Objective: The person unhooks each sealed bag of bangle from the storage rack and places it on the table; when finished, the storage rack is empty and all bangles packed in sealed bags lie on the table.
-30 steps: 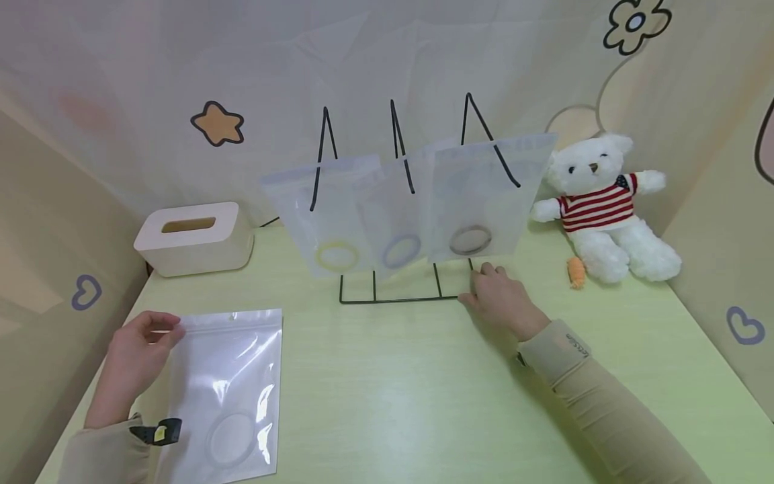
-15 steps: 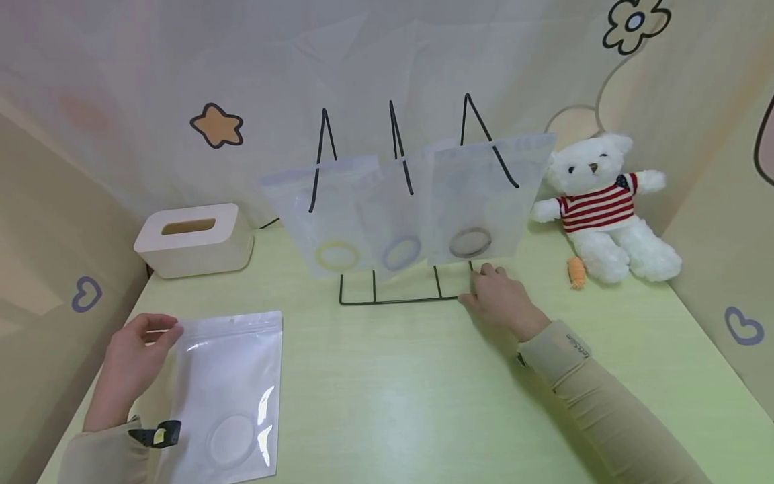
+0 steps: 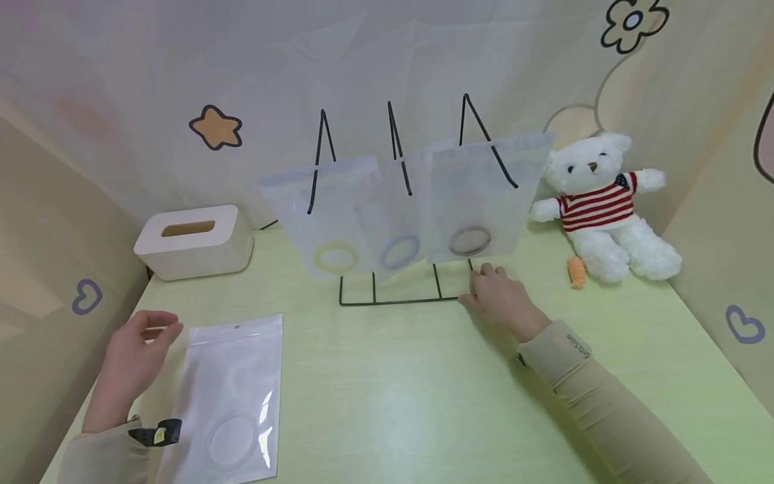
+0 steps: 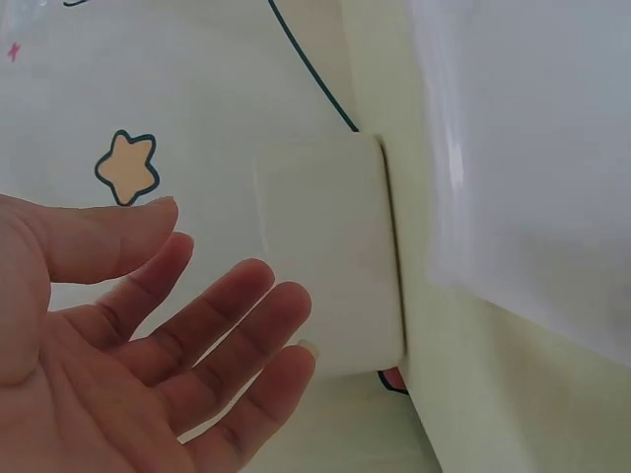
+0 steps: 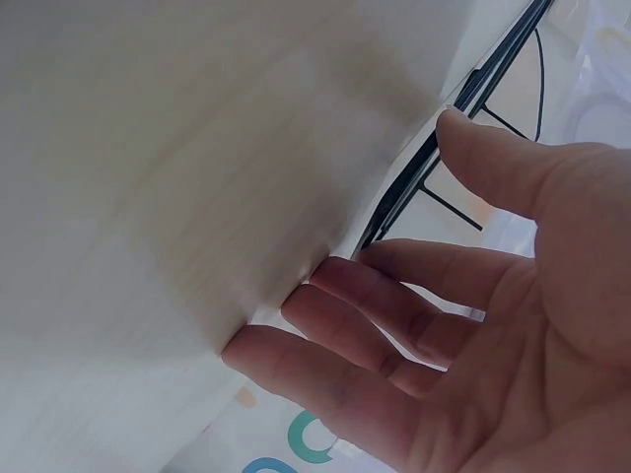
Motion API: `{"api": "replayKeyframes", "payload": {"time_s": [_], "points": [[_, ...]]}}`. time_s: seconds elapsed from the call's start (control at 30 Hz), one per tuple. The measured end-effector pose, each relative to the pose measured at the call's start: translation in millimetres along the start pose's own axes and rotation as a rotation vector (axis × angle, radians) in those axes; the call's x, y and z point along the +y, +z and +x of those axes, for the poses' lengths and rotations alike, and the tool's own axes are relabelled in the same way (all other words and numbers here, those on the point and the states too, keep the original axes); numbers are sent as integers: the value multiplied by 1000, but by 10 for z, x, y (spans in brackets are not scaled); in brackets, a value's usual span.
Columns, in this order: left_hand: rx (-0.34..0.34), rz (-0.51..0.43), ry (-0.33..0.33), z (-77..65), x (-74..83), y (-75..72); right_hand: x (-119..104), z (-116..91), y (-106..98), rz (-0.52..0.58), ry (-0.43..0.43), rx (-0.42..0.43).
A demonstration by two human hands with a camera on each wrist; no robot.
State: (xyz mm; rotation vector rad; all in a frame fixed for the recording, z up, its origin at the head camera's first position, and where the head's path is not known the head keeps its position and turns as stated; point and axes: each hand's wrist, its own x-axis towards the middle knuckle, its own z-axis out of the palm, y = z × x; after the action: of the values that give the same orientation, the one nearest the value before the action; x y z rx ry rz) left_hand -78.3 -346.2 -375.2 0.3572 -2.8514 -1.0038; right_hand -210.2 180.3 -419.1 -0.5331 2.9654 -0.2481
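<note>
I'm reading left hand empty, right hand spread against wire rack; zip-lock bag likely handling light, slick: top-edge pinch.

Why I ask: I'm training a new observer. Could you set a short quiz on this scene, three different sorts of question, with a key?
1. Count: how many translucent white plastic bags hang from the black wire rack?
2. True or false: the left hand, beside the glossy white rectangular plastic bag at the front left, holds nothing.
3. Multiple choice: what colour is the thin round ring in the hanging bag nearest the white plush bear in the striped shirt?
A) yellow
B) pale blue
C) greyish-brown

Key: 1. Three. 2. True; the left wrist view shows nothing between the thumb and fingers. 3. C.
</note>
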Motion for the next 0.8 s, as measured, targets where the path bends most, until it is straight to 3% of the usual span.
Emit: {"api": "replayKeyframes", "payload": {"time_s": [0.3,0.53,0.8], "points": [[179,-41,66,7,344,-31,-12,-4,-8,-1,4,-3],[291,-132,138,31,609,2,-16,-4,-11,2,14,-7],[346,-265,85,100,819,0,-26,-6,-23,12,15,-3]]}}
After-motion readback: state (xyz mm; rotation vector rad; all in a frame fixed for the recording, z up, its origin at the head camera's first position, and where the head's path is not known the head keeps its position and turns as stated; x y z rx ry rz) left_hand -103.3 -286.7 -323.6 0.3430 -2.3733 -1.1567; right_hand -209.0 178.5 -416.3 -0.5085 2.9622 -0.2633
